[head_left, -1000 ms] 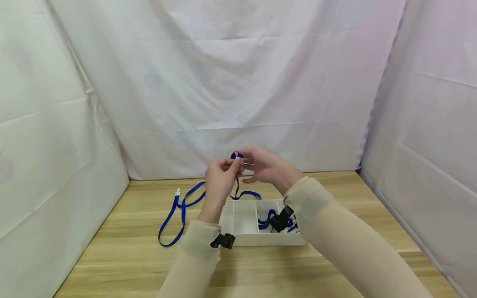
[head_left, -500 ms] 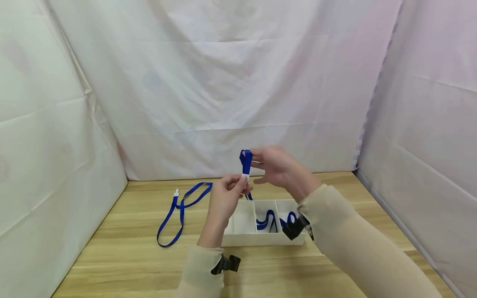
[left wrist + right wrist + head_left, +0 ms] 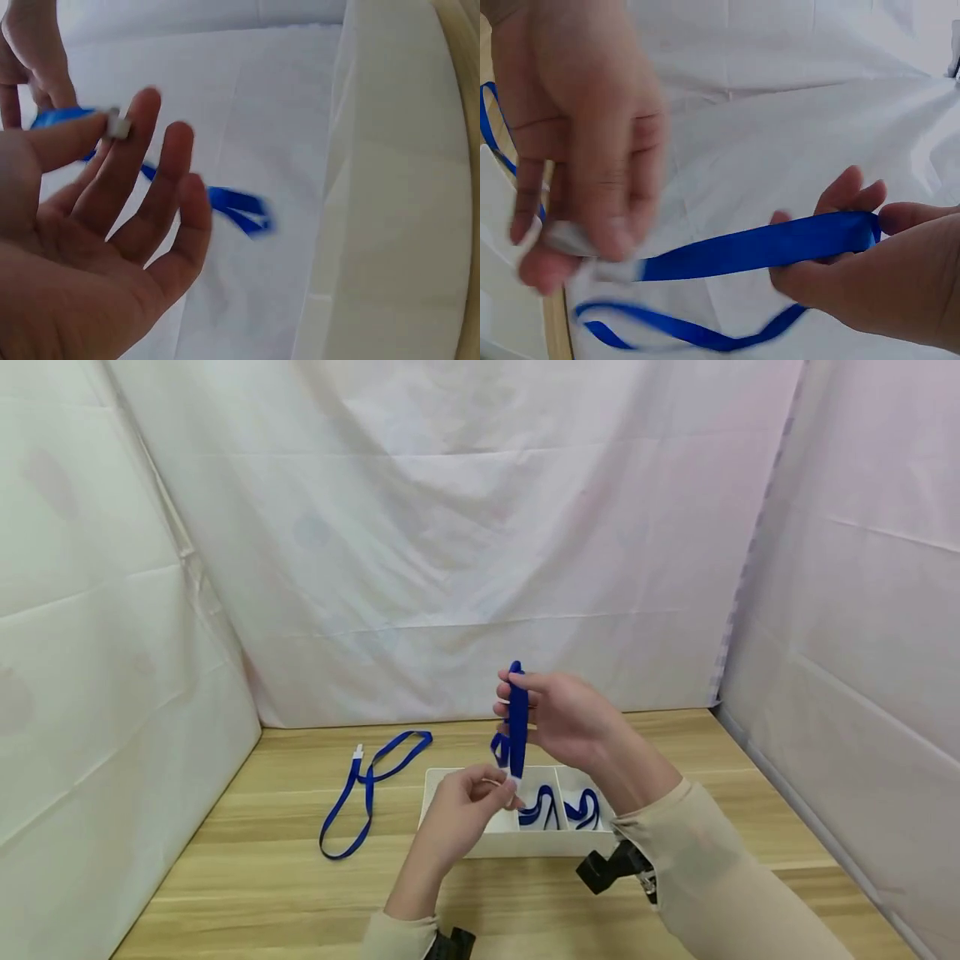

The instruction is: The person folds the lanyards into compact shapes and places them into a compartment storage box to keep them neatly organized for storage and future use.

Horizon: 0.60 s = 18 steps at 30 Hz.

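Observation:
A blue lanyard [image 3: 518, 727] is stretched between my two hands above the white divided box [image 3: 540, 845]. My left hand [image 3: 465, 814] pinches its white clip [image 3: 118, 126] between thumb and index finger, the other fingers spread apart. Higher up and to the right, my right hand [image 3: 573, 718] holds the folded far end of the strap between thumb and fingers. A loose loop of the same strap [image 3: 727, 343] hangs beyond the hands. Motion blurs the clip and left fingertips in the right wrist view.
Another blue lanyard [image 3: 367, 797] with a white clip lies loosely looped on the wooden table [image 3: 247, 860], left of the box. Folded blue straps lie in the box's middle compartment [image 3: 546, 795] and right compartment [image 3: 587, 802]. White cloth [image 3: 465, 543] encloses the back and sides.
My left hand has moved down and right with the clip, drawing the folded strap out longer. My right hand, loosely beside the strap before, now grips its upper end.

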### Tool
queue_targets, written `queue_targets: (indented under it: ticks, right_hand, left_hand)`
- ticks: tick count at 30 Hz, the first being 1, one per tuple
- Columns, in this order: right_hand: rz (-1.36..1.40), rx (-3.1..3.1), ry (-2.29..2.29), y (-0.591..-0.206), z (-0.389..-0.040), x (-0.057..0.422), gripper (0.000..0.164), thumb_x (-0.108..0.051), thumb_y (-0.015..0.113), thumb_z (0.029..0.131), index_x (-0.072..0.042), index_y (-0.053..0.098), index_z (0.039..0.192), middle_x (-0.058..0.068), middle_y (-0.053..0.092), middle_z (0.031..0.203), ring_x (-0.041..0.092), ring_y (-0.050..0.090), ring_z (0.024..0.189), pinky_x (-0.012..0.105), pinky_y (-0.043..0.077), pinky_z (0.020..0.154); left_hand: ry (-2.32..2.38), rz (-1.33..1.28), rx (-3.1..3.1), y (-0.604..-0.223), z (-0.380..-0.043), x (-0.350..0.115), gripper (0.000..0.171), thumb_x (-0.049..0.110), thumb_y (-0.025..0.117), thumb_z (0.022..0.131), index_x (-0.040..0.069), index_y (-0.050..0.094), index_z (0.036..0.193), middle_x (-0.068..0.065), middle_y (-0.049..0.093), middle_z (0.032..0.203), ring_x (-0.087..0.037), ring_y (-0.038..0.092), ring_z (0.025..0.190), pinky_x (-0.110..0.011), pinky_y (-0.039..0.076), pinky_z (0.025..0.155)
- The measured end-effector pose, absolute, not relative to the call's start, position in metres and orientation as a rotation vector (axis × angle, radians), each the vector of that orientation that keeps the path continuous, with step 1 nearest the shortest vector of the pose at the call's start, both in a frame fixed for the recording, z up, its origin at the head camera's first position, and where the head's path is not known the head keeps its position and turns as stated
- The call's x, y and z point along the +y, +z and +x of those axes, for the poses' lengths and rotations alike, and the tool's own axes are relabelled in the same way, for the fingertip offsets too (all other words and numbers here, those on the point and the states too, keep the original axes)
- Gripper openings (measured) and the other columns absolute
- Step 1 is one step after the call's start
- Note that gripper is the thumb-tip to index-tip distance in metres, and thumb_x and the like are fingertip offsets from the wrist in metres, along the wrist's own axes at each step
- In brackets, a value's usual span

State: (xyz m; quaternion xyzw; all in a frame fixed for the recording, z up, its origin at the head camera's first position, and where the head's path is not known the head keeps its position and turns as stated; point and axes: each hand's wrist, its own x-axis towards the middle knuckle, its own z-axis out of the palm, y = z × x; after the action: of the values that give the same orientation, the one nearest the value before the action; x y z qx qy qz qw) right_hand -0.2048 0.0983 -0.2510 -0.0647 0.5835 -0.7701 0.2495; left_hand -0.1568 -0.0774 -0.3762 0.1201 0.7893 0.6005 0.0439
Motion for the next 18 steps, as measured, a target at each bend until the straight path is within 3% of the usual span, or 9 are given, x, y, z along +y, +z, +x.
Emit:
queue_targets:
  ticks: [4, 7, 12, 15, 18]
  right_hand:
    - [-0.262, 1.616, -2.106, -0.244, -0.199, 0.103, 0.030, -0.023, 0.041, 0.116, -0.006, 0.047, 0.140, -0.006, 0.058, 0.097, 0.016, 0.054, 0.091, 0.032, 0.051, 0.096]
    - [-0.310, 1.683, -2.101, -0.242, -0.190, 0.105, 0.030, -0.025, 0.041, 0.117, -0.003, 0.052, 0.134, -0.005, 0.060, 0.092, 0.016, 0.056, 0.086, 0.029, 0.053, 0.090]
    - [-0.370, 1.703, -2.128, -0.243, -0.174, 0.106, 0.033, -0.026, 0.039, 0.117, 0.000, 0.058, 0.125, -0.002, 0.062, 0.092, 0.016, 0.060, 0.089, 0.029, 0.058, 0.091]
    - [-0.413, 1.664, -2.154, -0.245, -0.167, 0.106, 0.033, -0.026, 0.038, 0.117, 0.000, 0.058, 0.124, -0.001, 0.062, 0.096, 0.016, 0.060, 0.090, 0.029, 0.058, 0.093]
    - [-0.449, 1.675, -2.183, -0.243, -0.162, 0.109, 0.034, -0.025, 0.038, 0.117, 0.001, 0.054, 0.132, 0.001, 0.061, 0.102, 0.017, 0.061, 0.093, 0.030, 0.057, 0.098]
  left_hand:
    - [1.608, 0.483, 2.360, -0.384, -0.155, -0.087, 0.021, 0.030, 0.067, 0.106, 0.012, 0.077, 0.103, -0.003, 0.082, 0.093, -0.016, 0.074, 0.099, -0.035, 0.053, 0.087]
    - [1.468, 0.568, 2.279, -0.387, -0.152, -0.093, 0.016, 0.025, 0.069, 0.104, 0.012, 0.077, 0.100, -0.002, 0.083, 0.094, -0.015, 0.074, 0.096, -0.032, 0.054, 0.085]
    - [1.392, 0.736, 2.205, -0.384, -0.148, -0.093, 0.013, 0.026, 0.072, 0.103, 0.019, 0.075, 0.112, 0.004, 0.081, 0.108, -0.006, 0.072, 0.106, -0.034, 0.057, 0.099]
    - [1.484, 0.834, 2.138, -0.381, -0.146, -0.089, 0.018, 0.027, 0.068, 0.106, 0.020, 0.075, 0.120, 0.001, 0.080, 0.118, -0.006, 0.071, 0.116, -0.035, 0.055, 0.107]
    - [1.599, 0.888, 2.051, -0.378, -0.143, -0.088, 0.021, 0.024, 0.061, 0.109, 0.013, 0.074, 0.122, -0.011, 0.080, 0.118, -0.010, 0.073, 0.115, -0.030, 0.055, 0.105]
